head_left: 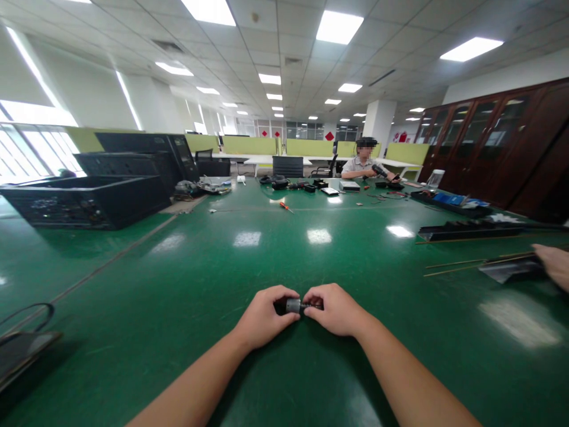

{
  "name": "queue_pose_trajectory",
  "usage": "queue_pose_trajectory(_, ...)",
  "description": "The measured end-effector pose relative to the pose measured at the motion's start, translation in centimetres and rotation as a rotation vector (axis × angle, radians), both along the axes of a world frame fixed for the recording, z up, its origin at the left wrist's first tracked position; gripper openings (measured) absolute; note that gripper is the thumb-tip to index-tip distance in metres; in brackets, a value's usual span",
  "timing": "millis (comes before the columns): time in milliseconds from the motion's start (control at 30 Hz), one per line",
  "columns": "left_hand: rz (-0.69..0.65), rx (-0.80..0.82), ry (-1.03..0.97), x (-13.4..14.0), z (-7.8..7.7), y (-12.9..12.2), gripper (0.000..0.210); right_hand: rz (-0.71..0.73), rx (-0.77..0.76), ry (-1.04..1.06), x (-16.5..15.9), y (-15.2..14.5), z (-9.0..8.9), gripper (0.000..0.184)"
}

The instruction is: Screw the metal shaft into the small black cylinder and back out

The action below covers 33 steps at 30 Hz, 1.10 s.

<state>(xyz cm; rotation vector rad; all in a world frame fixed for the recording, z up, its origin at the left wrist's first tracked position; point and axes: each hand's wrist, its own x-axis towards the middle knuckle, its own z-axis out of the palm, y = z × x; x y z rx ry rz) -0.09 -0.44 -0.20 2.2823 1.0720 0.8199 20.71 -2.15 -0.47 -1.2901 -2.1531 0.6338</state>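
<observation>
Over the green table, close in front of me, my left hand pinches a small grey metal cylinder between thumb and fingers. My right hand is closed on a thin dark rod-like part that meets the cylinder's right end. Whether the two pieces are joined or only touching I cannot tell. My fingers cover part of both pieces.
Open black computer cases stand at the left. An orange-handled screwdriver lies ahead. Black metal strips are at the right, where another person's hand touches one. Across the table sits a co-worker holding a dark tool.
</observation>
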Motion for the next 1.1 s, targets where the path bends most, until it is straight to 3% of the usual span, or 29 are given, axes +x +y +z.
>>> queue_pose_trajectory(1100, 0.009, 0.014, -0.004, 0.11, 0.11, -0.23, 0.026, 0.001, -0.036, 0.002, 0.02, -0.07, -0.10, 0.016)
